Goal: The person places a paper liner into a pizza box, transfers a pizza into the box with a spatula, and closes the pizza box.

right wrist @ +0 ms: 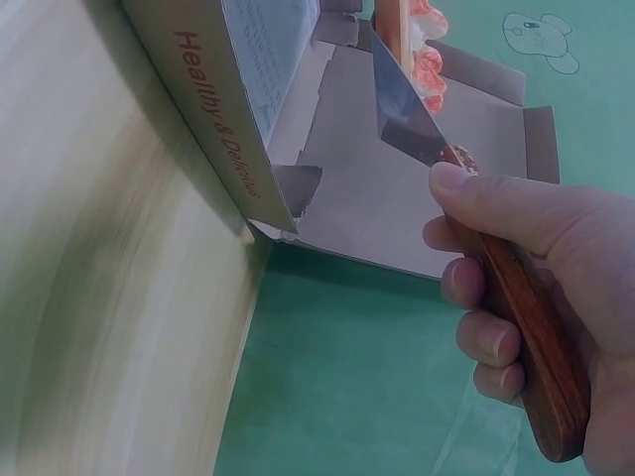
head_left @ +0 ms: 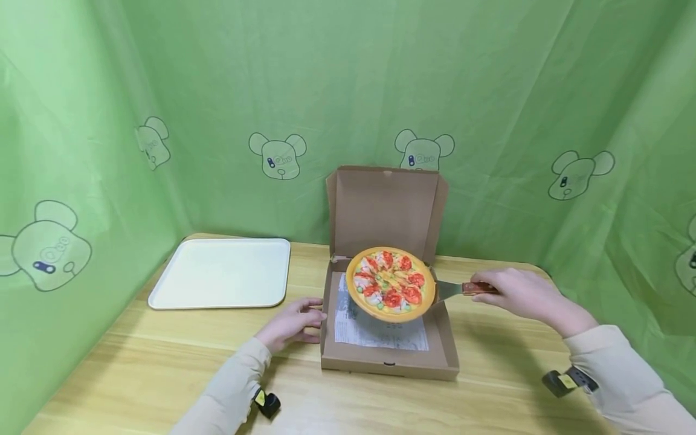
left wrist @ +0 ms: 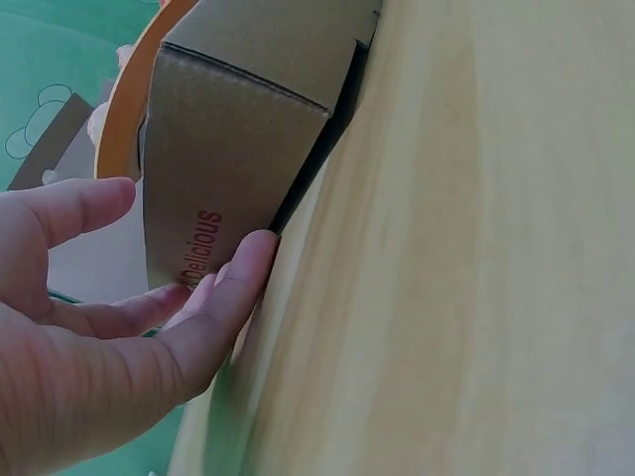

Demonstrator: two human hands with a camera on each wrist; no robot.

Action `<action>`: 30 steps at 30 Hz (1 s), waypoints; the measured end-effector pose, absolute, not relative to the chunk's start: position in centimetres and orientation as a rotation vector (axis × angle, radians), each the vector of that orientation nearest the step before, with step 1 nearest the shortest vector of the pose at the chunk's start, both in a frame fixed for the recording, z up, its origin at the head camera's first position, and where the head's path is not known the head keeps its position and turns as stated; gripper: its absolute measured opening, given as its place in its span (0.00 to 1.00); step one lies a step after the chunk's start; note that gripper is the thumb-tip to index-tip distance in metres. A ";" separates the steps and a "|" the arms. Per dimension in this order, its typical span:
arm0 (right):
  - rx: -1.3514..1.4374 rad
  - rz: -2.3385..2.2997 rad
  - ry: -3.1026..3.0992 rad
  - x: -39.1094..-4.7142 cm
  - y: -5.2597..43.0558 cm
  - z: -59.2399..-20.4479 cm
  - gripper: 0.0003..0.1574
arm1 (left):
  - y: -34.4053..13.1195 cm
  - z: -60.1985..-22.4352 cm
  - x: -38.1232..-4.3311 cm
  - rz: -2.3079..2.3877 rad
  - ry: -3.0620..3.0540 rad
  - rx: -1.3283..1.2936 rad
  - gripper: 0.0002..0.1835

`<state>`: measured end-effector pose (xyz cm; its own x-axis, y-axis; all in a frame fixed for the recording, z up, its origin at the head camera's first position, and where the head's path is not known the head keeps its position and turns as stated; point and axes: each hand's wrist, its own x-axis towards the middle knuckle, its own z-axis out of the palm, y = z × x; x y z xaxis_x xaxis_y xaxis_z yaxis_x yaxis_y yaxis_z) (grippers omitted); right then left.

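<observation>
A toy-like pizza (head_left: 390, 284) with red and white toppings rests on the metal blade of a spatula (head_left: 448, 290), raised over an open cardboard pizza box (head_left: 387, 208). My right hand (head_left: 513, 292) grips the spatula's wooden handle (right wrist: 531, 342), the thumb lying along its top near the blade. Printed paper (head_left: 353, 332) lines the box bottom. At the box's left wall, my left hand (head_left: 293, 323) has its fingertips against the cardboard, fingers spread and loosely bent; in the left wrist view they touch the lower side of the wall. The pizza hides part of the paper.
A white rectangular tray (head_left: 220, 272) lies on the wooden table (head_left: 304, 399), left of the box. The box lid stands upright close to the green curtain (head_left: 348, 78), which surrounds the table at the back and sides.
</observation>
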<state>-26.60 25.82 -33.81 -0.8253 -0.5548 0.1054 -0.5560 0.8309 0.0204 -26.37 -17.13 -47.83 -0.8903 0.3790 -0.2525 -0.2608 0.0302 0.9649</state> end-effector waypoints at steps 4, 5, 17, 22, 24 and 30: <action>0.912 0.021 -2.902 -26.7 25.6 -33.8 0.07 | -17.2 -47.9 -26.3 1.911 1.857 0.121 0.36; 0.919 0.022 -2.901 -26.7 25.5 -33.8 0.06 | -17.2 -47.9 -26.3 1.911 1.852 0.122 0.36; 0.995 0.024 -2.917 -27.4 24.6 -33.6 0.05 | -17.1 -48.0 -26.4 1.912 1.840 0.112 0.36; 1.013 0.042 -2.945 -27.7 24.1 -33.7 0.04 | -17.1 -47.9 -26.3 1.908 1.846 0.112 0.35; 1.010 0.034 -2.953 -27.7 23.9 -33.7 0.04 | -17.1 -47.9 -26.2 1.907 1.848 0.110 0.35; 1.014 -0.005 -2.967 -28.0 23.4 -33.9 0.06 | -17.1 -48.0 -26.3 1.911 1.846 0.105 0.35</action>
